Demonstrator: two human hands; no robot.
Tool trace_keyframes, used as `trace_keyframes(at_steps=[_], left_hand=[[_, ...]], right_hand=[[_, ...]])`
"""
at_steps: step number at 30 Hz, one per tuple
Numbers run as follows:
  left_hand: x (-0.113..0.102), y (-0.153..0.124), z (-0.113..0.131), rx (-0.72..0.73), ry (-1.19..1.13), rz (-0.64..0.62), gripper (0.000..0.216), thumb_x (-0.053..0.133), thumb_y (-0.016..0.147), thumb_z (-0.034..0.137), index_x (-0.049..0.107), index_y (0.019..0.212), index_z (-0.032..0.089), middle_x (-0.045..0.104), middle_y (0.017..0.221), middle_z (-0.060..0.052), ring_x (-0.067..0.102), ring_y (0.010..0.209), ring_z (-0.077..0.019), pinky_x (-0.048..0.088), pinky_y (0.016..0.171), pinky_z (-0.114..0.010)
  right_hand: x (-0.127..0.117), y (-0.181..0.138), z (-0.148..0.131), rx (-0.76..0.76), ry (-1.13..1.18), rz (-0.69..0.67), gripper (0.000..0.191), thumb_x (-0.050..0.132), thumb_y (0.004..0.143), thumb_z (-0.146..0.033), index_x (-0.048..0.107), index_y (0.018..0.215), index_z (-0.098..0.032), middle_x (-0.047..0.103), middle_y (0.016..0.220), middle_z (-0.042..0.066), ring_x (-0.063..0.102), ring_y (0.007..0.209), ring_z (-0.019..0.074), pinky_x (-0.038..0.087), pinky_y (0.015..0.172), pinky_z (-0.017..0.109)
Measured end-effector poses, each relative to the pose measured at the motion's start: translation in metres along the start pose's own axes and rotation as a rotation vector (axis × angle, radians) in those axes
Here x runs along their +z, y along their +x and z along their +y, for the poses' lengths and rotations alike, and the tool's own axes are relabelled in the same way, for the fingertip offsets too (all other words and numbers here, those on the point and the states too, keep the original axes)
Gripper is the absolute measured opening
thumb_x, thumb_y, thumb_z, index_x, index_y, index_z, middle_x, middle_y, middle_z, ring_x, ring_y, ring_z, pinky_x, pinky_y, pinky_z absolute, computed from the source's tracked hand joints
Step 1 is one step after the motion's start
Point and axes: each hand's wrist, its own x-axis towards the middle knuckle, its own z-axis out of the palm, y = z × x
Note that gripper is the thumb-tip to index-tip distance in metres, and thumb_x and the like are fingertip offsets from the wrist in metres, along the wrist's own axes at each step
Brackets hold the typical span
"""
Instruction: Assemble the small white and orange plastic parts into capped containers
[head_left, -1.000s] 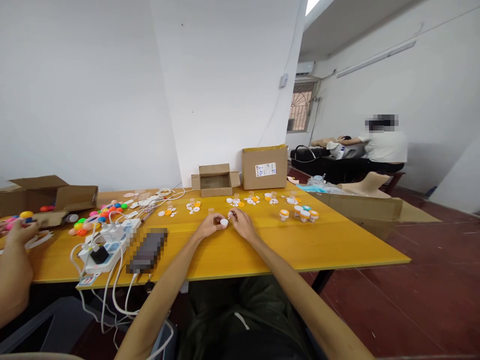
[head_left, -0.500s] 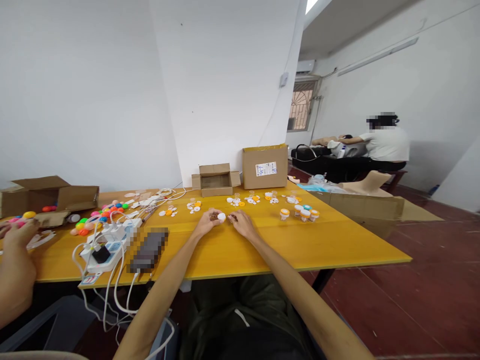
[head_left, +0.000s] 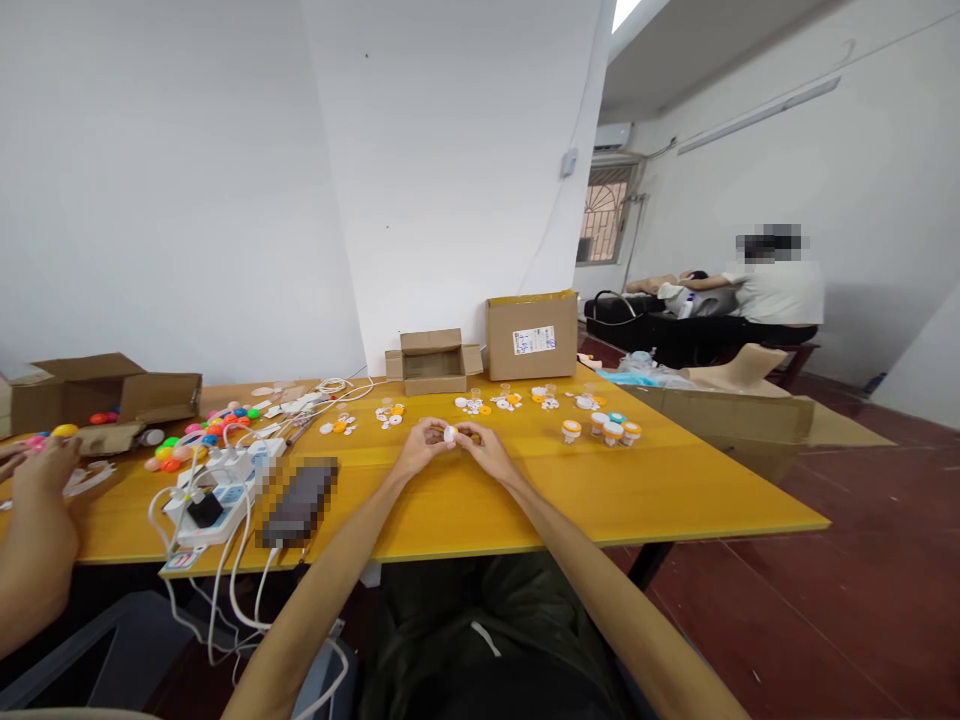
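Between my two hands is a small round white plastic part [head_left: 450, 435], held just above the yellow table [head_left: 465, 510]. My left hand [head_left: 424, 447] grips it from the left with bent fingers. From the right, the fingertips of my right hand [head_left: 482, 447] close on its other side. Fingers cover part of it, so its full shape is hidden. Beyond my hands lie small white and orange plastic pieces [head_left: 480, 405] in loose groups. Several small capped pieces [head_left: 611, 432], with orange, white and teal tops, stand to the right.
An open cardboard box [head_left: 433, 368] and a closed one [head_left: 532, 338] stand at the back. To the left are a power strip [head_left: 217, 515] with cables, a phone [head_left: 298, 503] and colourful balls [head_left: 214, 430]. A co-worker's hand [head_left: 45, 475] is at far left; another person [head_left: 776, 290] sits behind.
My right hand has come in to the left and now touches the white part. The part has turned in my left hand. The view has shifted slightly.
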Motion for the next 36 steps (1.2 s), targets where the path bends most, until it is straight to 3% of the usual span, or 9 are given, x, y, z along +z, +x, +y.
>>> trace_keyframes(at_steps=[15,23,36], left_hand=[[0.0023,0.0017,-0.0046,0.083,0.141,0.034,0.034,0.085,0.061,0.03,0.064,0.085,0.018,0.07,0.082,-0.001,0.069,0.078,-0.0163,0.056,0.076,-0.029],[0.0045,-0.0003,-0.0035,0.108,0.19,0.038,0.033,0.084,0.063,0.034,0.065,0.085,0.018,0.069,0.081,-0.002,0.066,0.075,-0.0155,0.054,0.071,-0.028],[0.0049,-0.0012,-0.0006,0.251,0.371,0.067,0.02,0.075,0.071,0.026,0.066,0.088,0.019,0.067,0.088,-0.002,0.061,0.08,-0.0161,0.051,0.075,-0.029]], right_hand=[[-0.0034,-0.0001,-0.0009,0.108,0.117,0.028,0.025,0.074,0.069,-0.039,0.073,0.086,-0.021,0.075,0.086,0.004,0.067,0.082,0.0205,0.051,0.077,0.033],[-0.0025,0.0,-0.0027,0.182,0.278,0.048,0.03,0.082,0.059,-0.042,0.074,0.079,-0.021,0.076,0.084,0.004,0.07,0.083,0.0224,0.054,0.085,0.039],[-0.0046,-0.0003,0.0032,0.26,0.399,0.033,0.041,0.085,0.051,-0.048,0.078,0.082,-0.022,0.077,0.083,0.005,0.07,0.078,0.023,0.055,0.085,0.043]])
